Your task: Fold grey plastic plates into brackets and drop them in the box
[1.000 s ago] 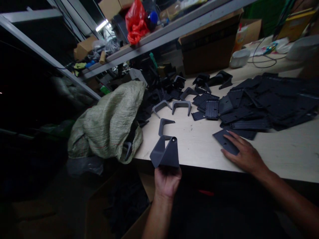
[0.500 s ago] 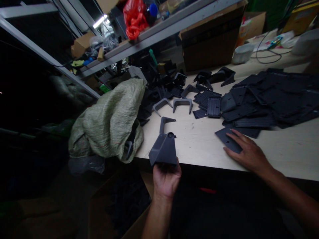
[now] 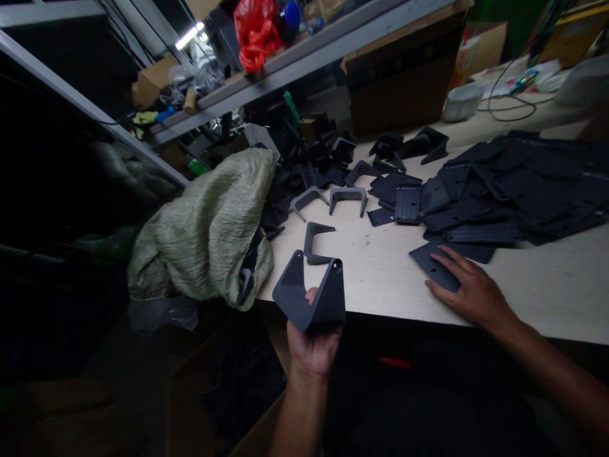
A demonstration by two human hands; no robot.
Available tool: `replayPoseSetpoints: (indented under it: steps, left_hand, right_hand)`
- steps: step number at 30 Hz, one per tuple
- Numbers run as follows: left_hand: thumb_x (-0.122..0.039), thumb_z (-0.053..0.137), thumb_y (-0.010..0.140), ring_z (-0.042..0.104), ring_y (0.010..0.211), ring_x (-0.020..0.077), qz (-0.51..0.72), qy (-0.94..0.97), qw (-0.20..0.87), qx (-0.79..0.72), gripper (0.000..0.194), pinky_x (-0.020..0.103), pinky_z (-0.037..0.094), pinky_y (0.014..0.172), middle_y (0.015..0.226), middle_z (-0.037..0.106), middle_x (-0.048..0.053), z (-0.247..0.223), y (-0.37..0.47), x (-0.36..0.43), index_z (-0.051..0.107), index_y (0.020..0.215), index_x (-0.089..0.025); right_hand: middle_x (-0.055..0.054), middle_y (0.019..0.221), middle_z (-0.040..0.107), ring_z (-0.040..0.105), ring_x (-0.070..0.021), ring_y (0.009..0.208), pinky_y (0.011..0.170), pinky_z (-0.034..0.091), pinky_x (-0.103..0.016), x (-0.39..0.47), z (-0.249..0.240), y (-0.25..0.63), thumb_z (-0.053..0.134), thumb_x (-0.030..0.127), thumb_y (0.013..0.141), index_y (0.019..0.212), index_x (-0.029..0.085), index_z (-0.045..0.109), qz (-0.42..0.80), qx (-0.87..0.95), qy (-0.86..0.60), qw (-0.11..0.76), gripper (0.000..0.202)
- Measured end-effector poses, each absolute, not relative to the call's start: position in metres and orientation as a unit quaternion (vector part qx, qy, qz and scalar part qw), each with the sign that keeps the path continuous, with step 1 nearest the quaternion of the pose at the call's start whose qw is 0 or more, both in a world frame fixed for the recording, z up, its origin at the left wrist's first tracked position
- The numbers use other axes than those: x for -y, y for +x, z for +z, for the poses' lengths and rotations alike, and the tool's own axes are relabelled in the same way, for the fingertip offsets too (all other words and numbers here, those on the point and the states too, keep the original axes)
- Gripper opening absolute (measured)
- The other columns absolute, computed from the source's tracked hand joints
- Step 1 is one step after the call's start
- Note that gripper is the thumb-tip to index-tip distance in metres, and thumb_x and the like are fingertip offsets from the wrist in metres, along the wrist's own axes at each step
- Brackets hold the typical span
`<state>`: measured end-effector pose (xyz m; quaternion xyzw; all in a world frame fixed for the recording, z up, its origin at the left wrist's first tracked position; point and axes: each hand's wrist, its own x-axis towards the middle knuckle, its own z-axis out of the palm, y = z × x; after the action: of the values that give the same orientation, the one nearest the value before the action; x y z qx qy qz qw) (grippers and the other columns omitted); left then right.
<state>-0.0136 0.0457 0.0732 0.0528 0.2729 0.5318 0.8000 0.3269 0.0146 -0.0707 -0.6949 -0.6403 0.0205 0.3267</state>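
Observation:
My left hand [image 3: 314,346] is closed on a dark grey U-shaped bracket [image 3: 328,298], held up at the table's front edge with its two arms pointing up and away. Just beyond it a similar bracket [image 3: 311,244] lies on the pale table [image 3: 380,279]. On the right, my right hand [image 3: 469,285] has its thumb and fingers at the edges of a flat grey plate [image 3: 435,266] lying on the table. Two more brackets, one of them upright-looking [image 3: 348,195], rest farther back.
Dark flat panels [image 3: 537,184] are heaped at the right. A woven sack [image 3: 204,228] slumps at the left edge. Behind are a cardboard box [image 3: 404,82] and a shelf beam [image 3: 295,63]. An open carton [image 3: 257,431] is below the table.
The bracket in my left hand has turned, so both arms and the gap between them now show. My right hand stays at the plate. The view has shifted slightly.

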Motion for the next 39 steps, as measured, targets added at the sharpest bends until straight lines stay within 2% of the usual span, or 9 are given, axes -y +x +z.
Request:
replayPoseSetpoints:
  steps: [7, 12, 16, 19, 21, 28, 33, 39]
  left_hand:
    - [-0.012, 0.063, 0.087, 0.071, 0.074, 0.0151, 0.542, 0.055, 0.795, -0.266, 0.013, 0.027, 0.061, 0.08, 0.074, 0.073, 0.0, 0.068, -0.012, -0.046, 0.068, 0.078, -0.02]
    - [-0.01, 0.065, 0.083, 0.068, 0.071, 0.0139, 0.534, 0.05, 0.8, -0.269, 0.012, 0.026, 0.061, 0.079, 0.071, 0.064, -0.001, 0.068, -0.007, -0.043, 0.06, 0.078, -0.019]
    - [-0.007, 0.064, 0.077, 0.063, 0.066, 0.0125, 0.515, 0.009, 0.806, -0.292, 0.015, 0.024, 0.059, 0.074, 0.069, 0.058, -0.001, 0.073, 0.003, -0.04, 0.055, 0.079, -0.019]
    - [-0.008, 0.065, 0.075, 0.062, 0.064, 0.0126, 0.51, 0.005, 0.803, -0.308, 0.016, 0.024, 0.059, 0.071, 0.067, 0.056, -0.002, 0.075, 0.011, -0.038, 0.054, 0.077, -0.019]
    - [-0.009, 0.066, 0.074, 0.061, 0.063, 0.0129, 0.51, 0.018, 0.799, -0.317, 0.016, 0.025, 0.058, 0.071, 0.066, 0.055, -0.002, 0.075, 0.014, -0.037, 0.053, 0.076, -0.018]
    - [-0.01, 0.068, 0.07, 0.059, 0.061, 0.014, 0.51, 0.039, 0.789, -0.341, 0.017, 0.027, 0.058, 0.069, 0.064, 0.054, -0.001, 0.074, 0.018, -0.033, 0.054, 0.075, -0.018]
    - [-0.008, 0.068, 0.069, 0.059, 0.062, 0.0143, 0.511, 0.043, 0.784, -0.348, 0.016, 0.028, 0.059, 0.07, 0.065, 0.055, 0.0, 0.072, 0.021, -0.031, 0.056, 0.075, -0.017]
    - [-0.006, 0.063, 0.071, 0.059, 0.06, 0.0138, 0.509, 0.02, 0.786, -0.351, 0.013, 0.026, 0.059, 0.066, 0.065, 0.054, 0.001, 0.07, 0.022, -0.033, 0.056, 0.074, -0.016]
  right_hand:
    - [-0.014, 0.158, 0.052, 0.061, -0.0402, 0.133, 0.112, 0.051, -0.058, -0.015, -0.071, 0.328, 0.062, 0.054, 0.093, 0.143, 0.023, 0.063, 0.014, 0.651, -0.685, 0.327, 0.059]
    - [-0.01, 0.158, 0.053, 0.056, -0.0374, 0.14, 0.121, 0.043, -0.058, -0.011, -0.028, 0.304, 0.068, 0.048, 0.094, 0.14, 0.026, 0.065, 0.024, 0.637, -0.645, 0.421, 0.051]
    - [-0.005, 0.145, 0.066, 0.064, -0.0317, 0.133, 0.119, 0.048, -0.052, -0.006, 0.038, 0.264, 0.073, 0.039, 0.095, 0.138, 0.032, 0.067, 0.158, 0.626, -0.566, 0.513, 0.044]
    - [-0.005, 0.131, 0.074, 0.072, -0.0274, 0.119, 0.106, 0.058, -0.045, -0.007, 0.075, 0.241, 0.076, 0.034, 0.095, 0.141, 0.03, 0.066, 0.277, 0.636, -0.469, 0.547, 0.047]
    - [-0.006, 0.128, 0.076, 0.073, -0.0257, 0.115, 0.101, 0.06, -0.042, -0.011, 0.086, 0.233, 0.077, 0.032, 0.095, 0.139, 0.028, 0.067, 0.303, 0.645, -0.429, 0.555, 0.045]
    - [-0.005, 0.114, 0.08, 0.077, -0.0208, 0.103, 0.092, 0.062, -0.033, -0.018, 0.077, 0.224, 0.075, 0.023, 0.097, 0.121, 0.024, 0.077, 0.289, 0.632, -0.427, 0.578, 0.025]
    - [-0.003, 0.108, 0.082, 0.078, -0.0168, 0.097, 0.087, 0.061, -0.026, -0.016, 0.073, 0.225, 0.075, 0.017, 0.096, 0.114, 0.022, 0.08, 0.273, 0.627, -0.432, 0.588, 0.02]
    - [-0.004, 0.103, 0.082, 0.079, -0.0154, 0.088, 0.079, 0.062, -0.024, -0.015, 0.073, 0.231, 0.073, 0.016, 0.097, 0.112, 0.02, 0.08, 0.271, 0.635, -0.434, 0.579, 0.017]
